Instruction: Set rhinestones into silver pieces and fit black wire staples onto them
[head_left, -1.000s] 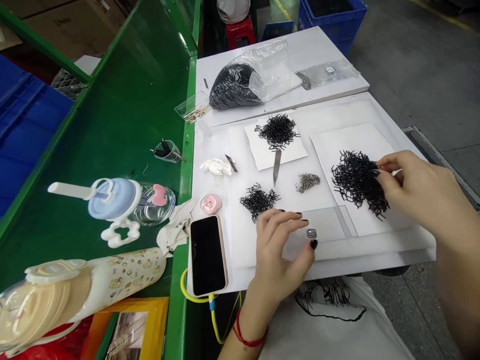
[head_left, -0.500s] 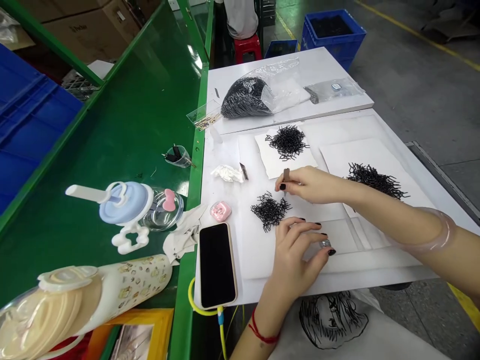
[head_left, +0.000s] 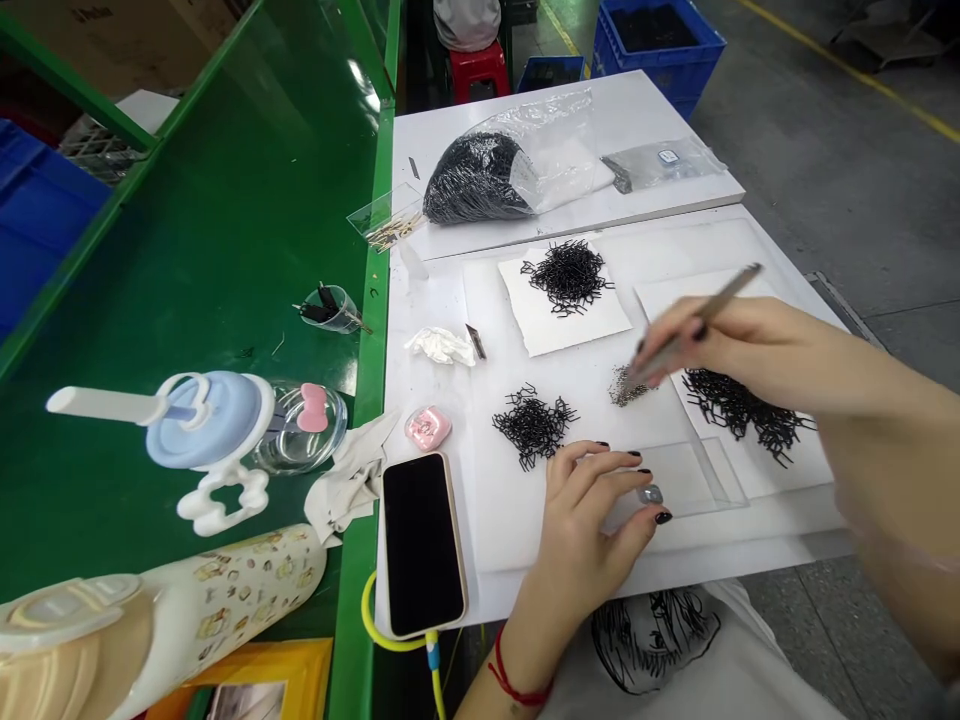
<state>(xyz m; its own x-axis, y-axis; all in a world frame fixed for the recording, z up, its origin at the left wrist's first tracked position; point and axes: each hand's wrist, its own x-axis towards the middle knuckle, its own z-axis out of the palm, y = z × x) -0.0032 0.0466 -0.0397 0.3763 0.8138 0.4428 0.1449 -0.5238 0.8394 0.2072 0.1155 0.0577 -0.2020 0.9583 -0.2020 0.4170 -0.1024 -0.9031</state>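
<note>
My right hand (head_left: 697, 345), slightly smeared by motion, grips metal tweezers (head_left: 720, 300). Their lower end points down at a small pile of tiny metallic-looking pieces (head_left: 626, 385), whose kind is too small to make out. My left hand (head_left: 592, 505) rests with spread, bent fingers over the near end of a flat clear plastic piece (head_left: 682, 475). A small silvery block (head_left: 651, 494) lies between its fingertips and thumb, with a narrow gap visible. Beside the left fingertips is a heap of short bent black pieces (head_left: 534, 425). Another black heap (head_left: 739, 405) lies partly behind my right forearm.
A third black heap (head_left: 568, 275) lies on white paper (head_left: 525, 325). Farther back is a clear bag of black pieces (head_left: 480, 180). Along the left are a phone (head_left: 424, 545), a pink case (head_left: 428, 428), crumpled tissue (head_left: 441, 346) and drinking bottles (head_left: 206, 420).
My right hand has moved right and lifted from beside the near black heap, swinging the tweezers into view. The tiny metallic pile now shows. My left hand stays by the clear piece.
</note>
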